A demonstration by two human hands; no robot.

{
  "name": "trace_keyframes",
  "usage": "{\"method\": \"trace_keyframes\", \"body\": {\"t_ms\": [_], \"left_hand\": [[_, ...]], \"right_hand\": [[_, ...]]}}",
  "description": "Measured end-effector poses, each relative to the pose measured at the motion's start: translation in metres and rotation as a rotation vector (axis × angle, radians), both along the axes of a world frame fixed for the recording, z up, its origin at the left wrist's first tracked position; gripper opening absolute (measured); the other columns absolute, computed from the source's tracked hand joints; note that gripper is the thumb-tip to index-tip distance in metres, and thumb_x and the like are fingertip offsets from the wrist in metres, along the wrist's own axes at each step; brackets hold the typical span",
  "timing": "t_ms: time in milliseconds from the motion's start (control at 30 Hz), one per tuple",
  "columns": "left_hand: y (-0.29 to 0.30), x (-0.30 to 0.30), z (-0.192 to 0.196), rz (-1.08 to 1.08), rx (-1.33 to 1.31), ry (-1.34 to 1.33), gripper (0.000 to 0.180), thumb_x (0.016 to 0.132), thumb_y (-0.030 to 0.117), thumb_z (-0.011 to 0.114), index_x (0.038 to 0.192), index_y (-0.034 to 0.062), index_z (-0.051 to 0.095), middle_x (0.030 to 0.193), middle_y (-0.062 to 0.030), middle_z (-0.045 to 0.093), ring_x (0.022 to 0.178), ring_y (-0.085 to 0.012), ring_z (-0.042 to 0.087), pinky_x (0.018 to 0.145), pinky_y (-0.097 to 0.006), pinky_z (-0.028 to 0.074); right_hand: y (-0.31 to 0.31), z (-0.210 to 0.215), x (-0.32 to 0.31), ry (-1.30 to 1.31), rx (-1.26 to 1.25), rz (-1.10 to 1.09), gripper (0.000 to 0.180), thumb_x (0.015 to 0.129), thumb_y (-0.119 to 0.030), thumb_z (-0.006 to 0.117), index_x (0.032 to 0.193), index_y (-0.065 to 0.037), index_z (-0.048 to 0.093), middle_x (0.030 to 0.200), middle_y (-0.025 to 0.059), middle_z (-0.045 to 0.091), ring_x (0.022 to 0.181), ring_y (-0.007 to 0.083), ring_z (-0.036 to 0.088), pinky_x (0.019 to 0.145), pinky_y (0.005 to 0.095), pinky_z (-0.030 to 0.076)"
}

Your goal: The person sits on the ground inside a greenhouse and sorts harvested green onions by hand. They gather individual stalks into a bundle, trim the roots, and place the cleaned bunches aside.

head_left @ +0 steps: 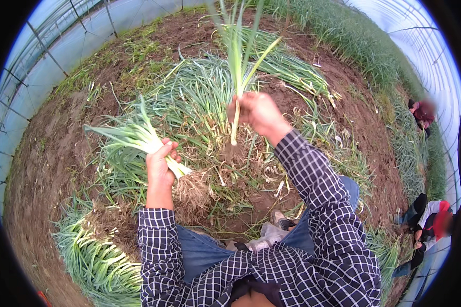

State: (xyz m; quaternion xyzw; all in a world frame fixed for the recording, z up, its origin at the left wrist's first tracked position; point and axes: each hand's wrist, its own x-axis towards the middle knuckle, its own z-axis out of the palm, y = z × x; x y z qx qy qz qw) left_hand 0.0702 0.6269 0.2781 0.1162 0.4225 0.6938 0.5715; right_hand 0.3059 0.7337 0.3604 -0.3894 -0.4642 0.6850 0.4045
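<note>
My left hand (162, 162) is closed around a bunch of green onions (147, 138), its leaves toward the upper left and its shaggy brown roots (192, 193) hanging at the lower right. To the right and higher up, my right hand (261, 113) grips a single green onion (236, 66) near its white base. That onion stands upright, leaves pointing away from me and blurred at the tips. Behind it lies a large heap of green onions (200, 84). Dry peelings and loose leaves (261, 163) litter the ground beneath both hands.
Another pile of green onions (95, 250) lies at the lower left, roots inward. A further bundle (297, 71) rests at the far right of the heap. Growing rows (333, 36) line the right side. Two other people (424, 113) crouch there. Plastic greenhouse walls (87, 30) enclose the bare soil.
</note>
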Motion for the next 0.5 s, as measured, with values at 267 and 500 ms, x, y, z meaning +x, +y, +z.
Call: {"method": "trace_keyframes", "body": {"t_ms": [267,500], "left_hand": [[-0.004,0.039,-0.035,-0.146,-0.194,0.041,0.024,0.077,-0.006,0.053,0.098,0.0001,0.043,0.083,-0.0189,0.061,0.055,-0.0158,0.052,0.051,-0.028,0.045],[-0.010,0.082,-0.055,-0.294,-0.145,0.004,0.029,0.074,-0.004,0.063,0.097,0.0007,0.046,0.079,-0.0116,0.061,0.058,-0.0148,0.056,0.050,-0.027,0.047]], "right_hand": [[-0.051,-0.122,0.027,-0.017,-0.512,0.122,0.018,0.092,-0.008,0.040,0.101,0.005,0.048,0.093,0.0151,0.057,0.083,0.0242,0.060,0.073,0.0387,0.055],[-0.092,-0.125,0.021,-0.104,-0.448,0.327,0.017,0.092,-0.015,0.046,0.099,-0.003,0.055,0.090,0.0087,0.061,0.082,0.0195,0.060,0.071,0.0353,0.053]]}}
